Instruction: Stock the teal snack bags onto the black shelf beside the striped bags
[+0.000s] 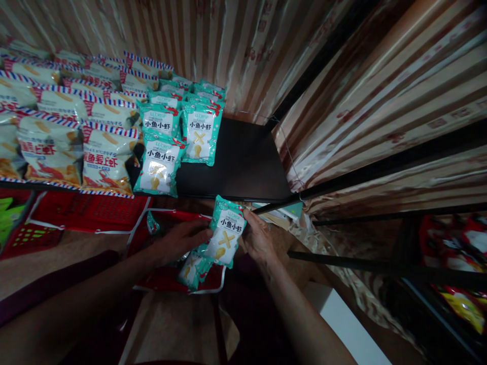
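A teal and white snack bag is held upright over a red basket, its printed front facing me. My right hand grips the bag's right edge, with the fingers partly behind it. At the left edge, my left hand pinches the bag between thumb and fingers, which are partly hidden. More teal bags lie in the basket below, one teal bag right beneath the held one. On the black shelf ahead, teal bags stand in two rows, with a front bag at the shelf edge.
Left of the teal rows, several cream snack bags with striped edges fill the shelf. Another red basket sits below them. A dark metal post and striped curtain stand behind. At right are red packages and a white box.
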A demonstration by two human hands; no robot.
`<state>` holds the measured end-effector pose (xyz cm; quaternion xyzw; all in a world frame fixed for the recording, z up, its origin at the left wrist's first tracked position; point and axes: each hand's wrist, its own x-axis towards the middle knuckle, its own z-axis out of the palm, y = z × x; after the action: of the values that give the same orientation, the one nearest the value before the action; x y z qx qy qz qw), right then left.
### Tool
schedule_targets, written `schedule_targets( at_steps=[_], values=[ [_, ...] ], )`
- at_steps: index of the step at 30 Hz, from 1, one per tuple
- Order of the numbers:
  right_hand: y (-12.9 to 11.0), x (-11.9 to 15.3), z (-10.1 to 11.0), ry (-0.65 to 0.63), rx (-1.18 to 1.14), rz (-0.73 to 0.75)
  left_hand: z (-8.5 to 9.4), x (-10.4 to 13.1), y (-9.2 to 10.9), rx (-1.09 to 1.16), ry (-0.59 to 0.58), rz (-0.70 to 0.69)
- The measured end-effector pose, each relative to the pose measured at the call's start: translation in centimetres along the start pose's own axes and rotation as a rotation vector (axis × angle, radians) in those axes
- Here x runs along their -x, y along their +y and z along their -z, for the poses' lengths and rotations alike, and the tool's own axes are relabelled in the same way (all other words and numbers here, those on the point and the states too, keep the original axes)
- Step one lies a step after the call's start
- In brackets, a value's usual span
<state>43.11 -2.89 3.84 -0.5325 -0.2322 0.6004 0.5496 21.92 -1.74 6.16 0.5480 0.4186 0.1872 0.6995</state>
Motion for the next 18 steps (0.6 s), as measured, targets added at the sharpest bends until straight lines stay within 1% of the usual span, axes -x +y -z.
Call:
schedule_targets(
  at_steps=[3, 7, 10, 12, 15, 18],
  values=[
    [0.3, 0.0, -0.5, 0.098, -0.059, 0.014, -0.3, 0.1, -0.1, -0.053, 0.015, -0.011],
    [0.4, 0.1, -0.9, 0.142, -0.092, 0.005, -0.6, 0.0, -0.4, -0.134, 0.017, -0.037],
    [0.1, 0.1, -1.1, 0.176, -0.089, -0.006, -0.5, -0.1, -0.8, -0.201, 0.075, -0.040],
    [-0.2, 0.1, -1.2, 0.197, -0.098, -0.014, -0.5, -0.1, -0.8, -0.164, 0.080, -0.042],
    [-0.3, 0.1, -1.5, 0.208, -0.101, 0.005, -0.5, 0.0, -0.7, -0.078, 0.033, -0.026],
    [-0.1, 0.2, -1.8, 0.205, -0.072, 0.020, -0.6, 0.1, -0.7, -0.080, 0.010, -0.020]
  ],
)
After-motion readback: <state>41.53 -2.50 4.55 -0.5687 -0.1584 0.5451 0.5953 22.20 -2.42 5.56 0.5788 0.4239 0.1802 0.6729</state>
